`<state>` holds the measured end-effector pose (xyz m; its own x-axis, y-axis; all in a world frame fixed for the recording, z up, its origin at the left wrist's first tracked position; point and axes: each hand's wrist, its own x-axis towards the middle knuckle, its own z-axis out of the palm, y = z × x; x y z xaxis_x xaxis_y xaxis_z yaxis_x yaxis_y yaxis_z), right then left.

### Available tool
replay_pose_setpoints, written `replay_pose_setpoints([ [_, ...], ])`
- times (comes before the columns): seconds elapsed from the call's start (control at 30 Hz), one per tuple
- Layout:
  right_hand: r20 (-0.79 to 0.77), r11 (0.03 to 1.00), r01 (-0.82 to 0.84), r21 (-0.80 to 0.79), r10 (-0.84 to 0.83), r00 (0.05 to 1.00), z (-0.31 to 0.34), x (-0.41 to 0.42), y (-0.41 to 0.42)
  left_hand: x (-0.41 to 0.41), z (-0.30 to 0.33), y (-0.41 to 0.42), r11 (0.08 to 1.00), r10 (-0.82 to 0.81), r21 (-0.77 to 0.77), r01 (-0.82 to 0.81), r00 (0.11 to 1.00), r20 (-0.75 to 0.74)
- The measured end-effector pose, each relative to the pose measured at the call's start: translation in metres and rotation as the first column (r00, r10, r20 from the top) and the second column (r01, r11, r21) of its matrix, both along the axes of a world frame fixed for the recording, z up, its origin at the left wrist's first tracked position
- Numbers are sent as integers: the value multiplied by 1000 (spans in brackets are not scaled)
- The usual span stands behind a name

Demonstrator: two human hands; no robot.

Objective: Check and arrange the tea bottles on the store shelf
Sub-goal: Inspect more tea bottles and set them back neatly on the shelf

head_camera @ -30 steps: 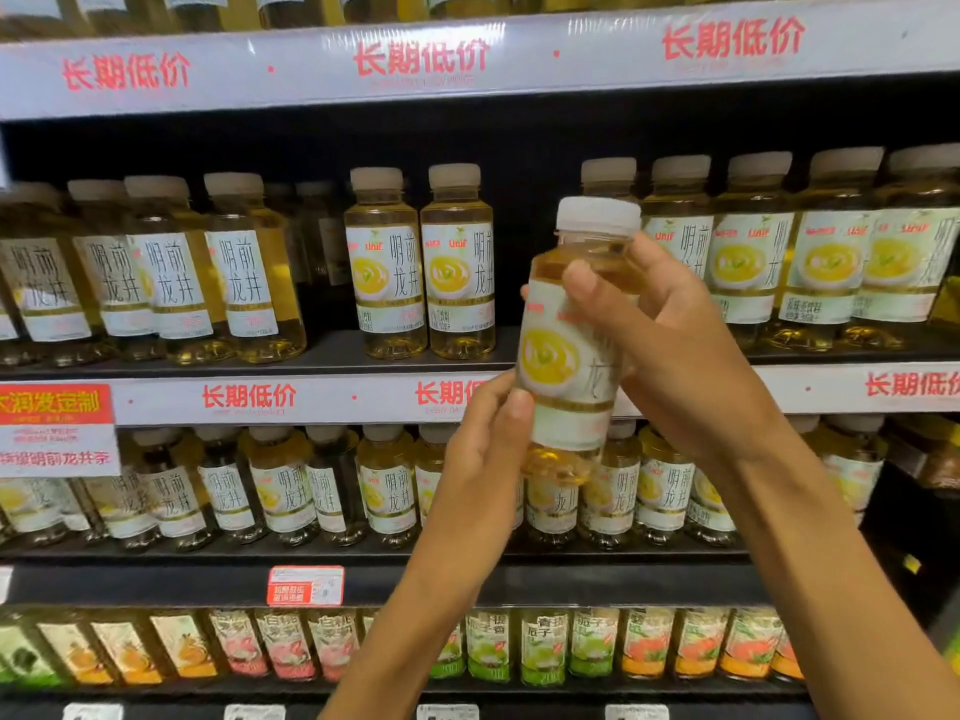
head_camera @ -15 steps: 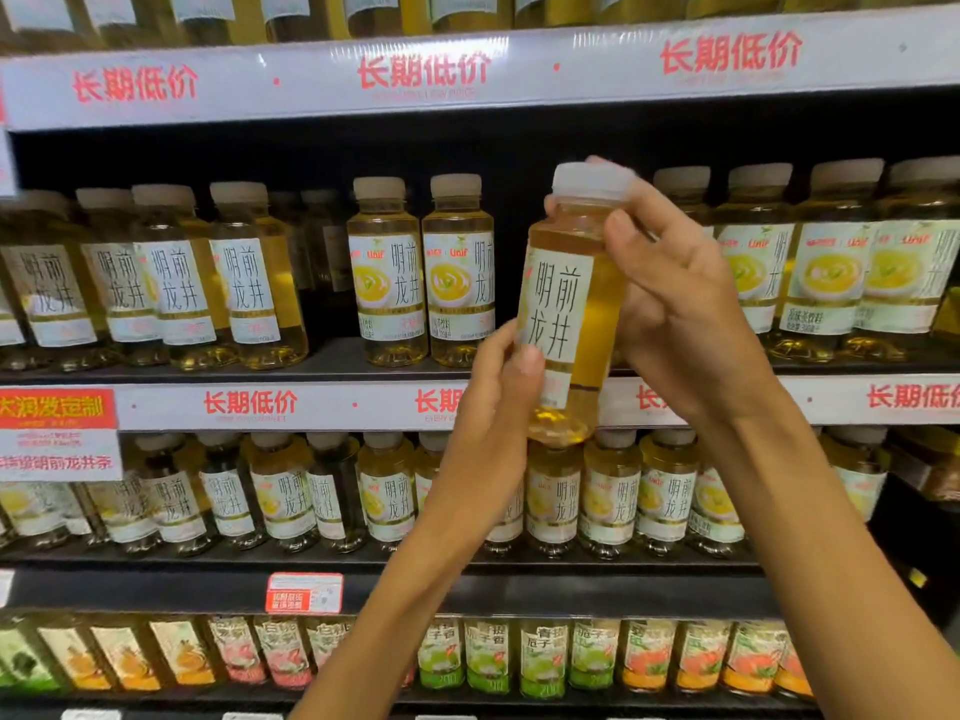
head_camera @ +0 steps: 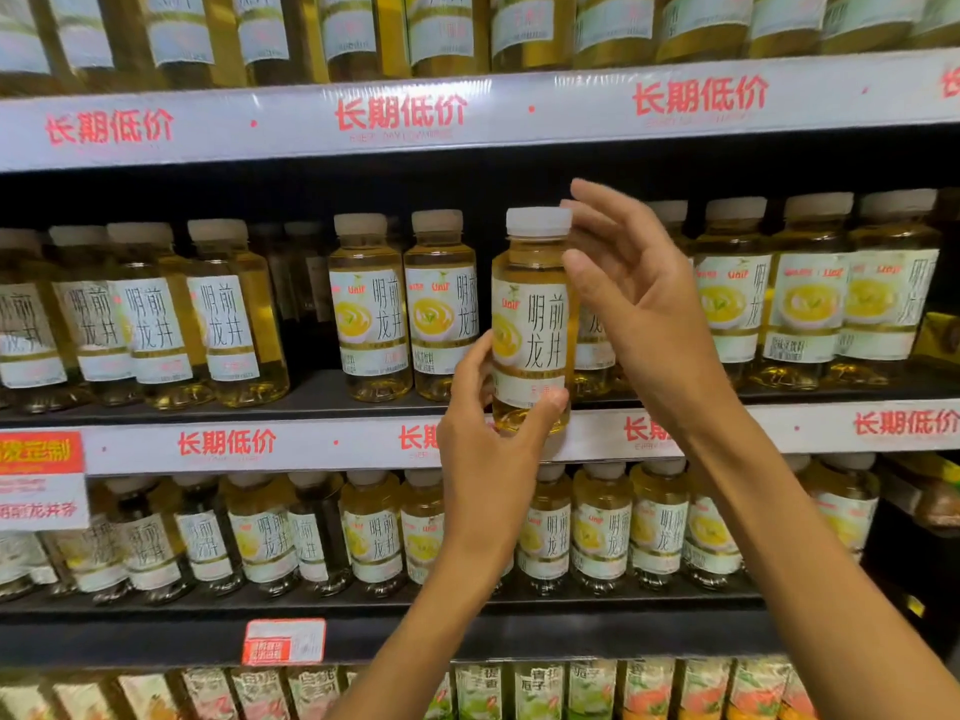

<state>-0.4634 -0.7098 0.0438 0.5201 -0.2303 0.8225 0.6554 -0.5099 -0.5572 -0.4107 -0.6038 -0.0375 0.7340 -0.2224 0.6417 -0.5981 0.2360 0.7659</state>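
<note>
**Right hand has let go of the bottle**

Half a second ago the right hand [head_camera: 631,304] gripped the tea bottle [head_camera: 532,324]; now its fingers are apart, perhaps touching the neck. The left hand [head_camera: 493,433] pinches the base, before the middle shelf [head_camera: 311,444]. Pale yellow tea fills the upright bottle; white cap, label forward.

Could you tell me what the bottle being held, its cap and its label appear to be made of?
Held bottle: apparently clear, glossy plastic, since the golden tea shows through. Cap: likely matte white plastic, opaque with a ribbed side. Label: a printed white wrap, plastic film or paper; the look cannot settle which. Left hand grips the base.
</note>
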Motion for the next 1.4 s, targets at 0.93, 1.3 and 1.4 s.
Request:
replay_pose_setpoints([
  [0.93, 140, 760, 480, -439, -470, 872, -25, 39, -7, 15, -4, -21, 764, 492, 200, -613, 755, 433],
  [1.3, 343, 302, 848, -435, -816, 466, -4, 39, -36, 7, 4, -24, 796, 482, 129, -591, 749, 454],
  [1.4, 375, 155, 847, -509, -845, 381, -7, 43, -38, 4, 5, -25, 811, 457, 138, -569, 763, 458],
])
